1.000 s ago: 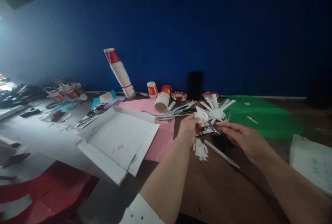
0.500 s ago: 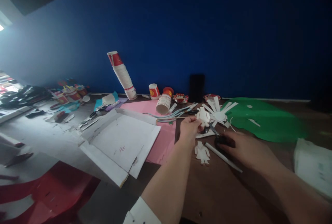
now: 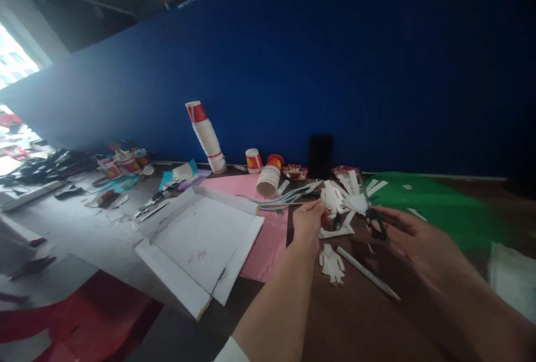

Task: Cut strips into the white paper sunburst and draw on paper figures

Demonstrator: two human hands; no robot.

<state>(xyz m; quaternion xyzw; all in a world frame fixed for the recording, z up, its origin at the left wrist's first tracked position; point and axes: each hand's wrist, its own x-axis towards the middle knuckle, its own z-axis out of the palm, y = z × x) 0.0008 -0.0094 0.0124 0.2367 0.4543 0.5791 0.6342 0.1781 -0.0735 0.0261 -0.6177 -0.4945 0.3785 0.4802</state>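
Observation:
My left hand (image 3: 307, 221) is closed, pinching a white paper cutout (image 3: 333, 197) with jagged, finger-like edges. To its right, my right hand (image 3: 414, 236) grips black-handled scissors (image 3: 376, 224) with the fingers through the loops. The blades point upward, apart from the cutout and in front of a white paper piece with radiating strips (image 3: 358, 201). On the brown table below lies a second, similar cutout (image 3: 332, 266). Beside that one rests a long white pointed stick (image 3: 368, 274), perhaps rolled paper or a pencil.
An open white box lid (image 3: 196, 242) overlaps pink paper (image 3: 268, 250) on the left. Behind stand a leaning stack of paper cups (image 3: 207, 141) and a dark upright phone-like slab (image 3: 320, 156). Green paper (image 3: 448, 211) spreads at right; red material (image 3: 104, 317) is at lower left.
The scissors have moved right, away from the cutout, and their blades have swung upward. My left hand still holds the cutout. The camera view has tilted up slightly.

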